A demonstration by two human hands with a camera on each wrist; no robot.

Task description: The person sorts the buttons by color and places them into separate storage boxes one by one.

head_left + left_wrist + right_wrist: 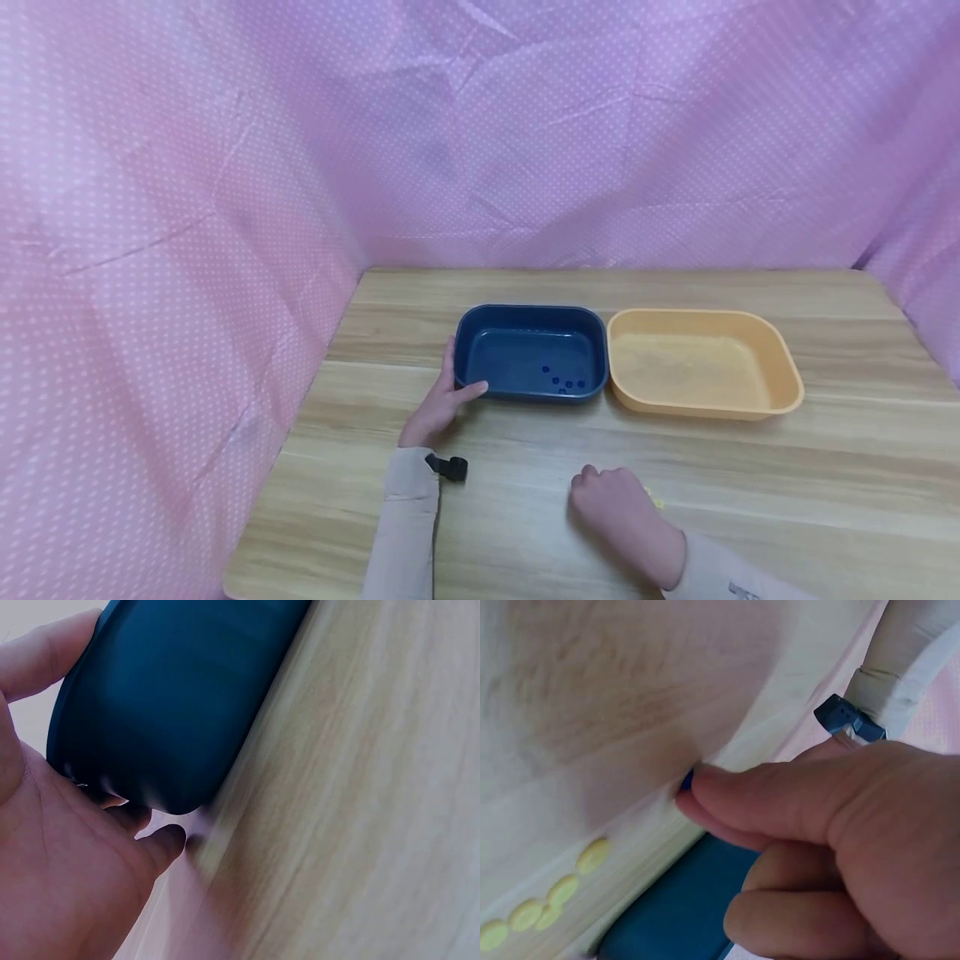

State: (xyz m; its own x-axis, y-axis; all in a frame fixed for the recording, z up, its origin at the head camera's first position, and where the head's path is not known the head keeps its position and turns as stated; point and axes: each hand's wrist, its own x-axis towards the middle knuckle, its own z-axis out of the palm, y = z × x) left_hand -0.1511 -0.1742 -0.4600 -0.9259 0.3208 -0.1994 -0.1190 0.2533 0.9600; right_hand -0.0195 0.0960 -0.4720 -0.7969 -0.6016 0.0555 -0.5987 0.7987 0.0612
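Observation:
My left hand (441,406) holds the near left corner of a dark blue plastic bin (530,395), thumb at the front rim and fingers along its left side. In the left wrist view the fingers curl partly behind the bin's wall (172,697). Several small blue discs (569,384) lie on the bin's floor, toward the right. Over the table in front, my right hand (618,508) pinches a small blue piece (688,780) between thumb and forefinger, mostly covered by the fingertips. Small yellow discs (563,889) lie beside that hand, partly hidden by it in the head view.
A yellow-orange bin (783,367) stands against the right side of the blue one, with no pieces visible inside. Both sit on a wood-grain table (525,475). Pink dotted cloth (480,150) hangs behind and at the sides.

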